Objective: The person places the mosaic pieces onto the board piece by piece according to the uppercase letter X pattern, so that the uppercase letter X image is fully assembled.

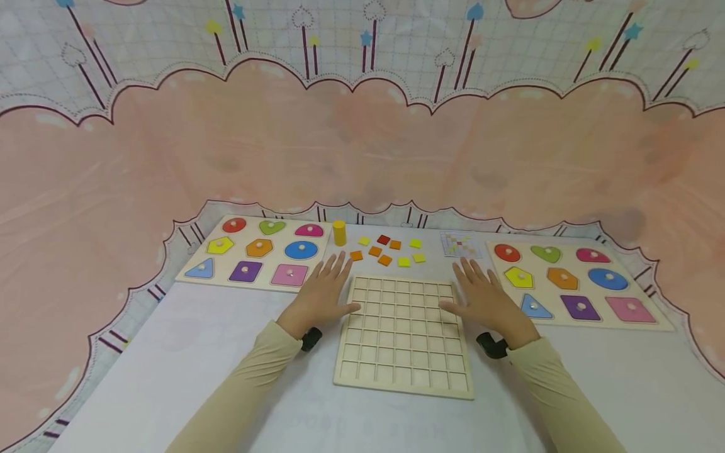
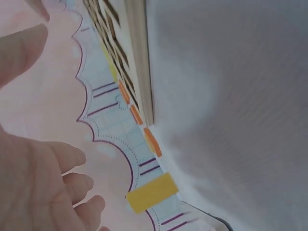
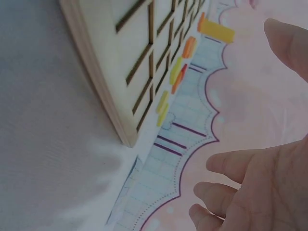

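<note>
A wooden grid board [image 1: 404, 332] with square cells lies flat on the white table between both hands. My left hand [image 1: 320, 296] hovers at the board's left edge, fingers spread and holding nothing. At the opposite edge, my right hand [image 1: 484, 302] is spread the same way, also without anything in it. Beyond the board lie several small square tiles in orange, yellow and red, among them a red tile [image 1: 383, 240] and an orange tile [image 1: 384, 260]. A yellow cylinder [image 1: 339, 233] stands upright left of the tiles; the left wrist view also shows this cylinder [image 2: 152, 192].
A shape puzzle board [image 1: 258, 267] with knobbed pieces lies at the left, and a similar puzzle board [image 1: 535, 299] at the right. Behind the right hand is a small patterned card [image 1: 460, 244]. A pink printed cloth [image 1: 362, 151] hangs behind the table.
</note>
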Available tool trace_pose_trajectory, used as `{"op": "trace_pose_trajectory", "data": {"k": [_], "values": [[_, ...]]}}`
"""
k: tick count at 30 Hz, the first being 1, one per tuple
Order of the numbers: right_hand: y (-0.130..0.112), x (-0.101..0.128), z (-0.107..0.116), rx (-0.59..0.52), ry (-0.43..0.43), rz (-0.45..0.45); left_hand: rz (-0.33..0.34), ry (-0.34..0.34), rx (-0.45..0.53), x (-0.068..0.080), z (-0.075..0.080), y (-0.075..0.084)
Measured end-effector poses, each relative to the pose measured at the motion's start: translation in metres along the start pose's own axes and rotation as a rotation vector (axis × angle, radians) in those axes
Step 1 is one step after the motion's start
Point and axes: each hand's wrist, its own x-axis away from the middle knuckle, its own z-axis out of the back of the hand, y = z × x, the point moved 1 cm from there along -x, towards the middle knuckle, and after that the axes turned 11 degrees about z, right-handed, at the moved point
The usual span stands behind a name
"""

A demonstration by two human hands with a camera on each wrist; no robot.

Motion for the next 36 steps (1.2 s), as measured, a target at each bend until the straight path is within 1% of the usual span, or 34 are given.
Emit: {"op": "trace_pose_trajectory", "data": {"k": [4,12,14,17,23,27,32,34,36], "values": [[0.001,-0.004,-0.006,0.026,-0.022,0.017,-0.026,-0.044,-0.012,0.002,-0.002,0.001],[-0.004,-0.01,-0.011,0.091,-0.039,0.082,-0.116,-0.104,-0.126,0.007,-0.014,-0.002],[-0.005,-0.011,-0.011,0.111,-0.038,0.101,-0.131,-0.129,-0.144,0.01,-0.015,-0.003],[-0.007,-0.012,-0.011,0.136,-0.043,0.125,-0.171,-0.15,-0.16,0.013,-0.015,-0.003],[-0.01,-0.013,-0.011,0.17,-0.05,0.157,-0.267,-0.166,-0.208,0.018,-0.012,-0.006],[-0.009,-0.018,-0.012,0.186,-0.063,0.184,-0.302,-0.189,-0.235,0.021,-0.012,-0.007],[-0.006,-0.033,-0.013,0.219,-0.07,0.227,-0.335,-0.184,-0.251,0.021,-0.017,-0.009],[-0.005,-0.042,-0.012,0.217,-0.062,0.251,-0.352,-0.173,-0.252,0.021,-0.018,-0.009],[-0.003,-0.051,-0.01,0.189,-0.051,0.27,-0.365,-0.16,-0.248,0.021,-0.019,-0.01]]}}
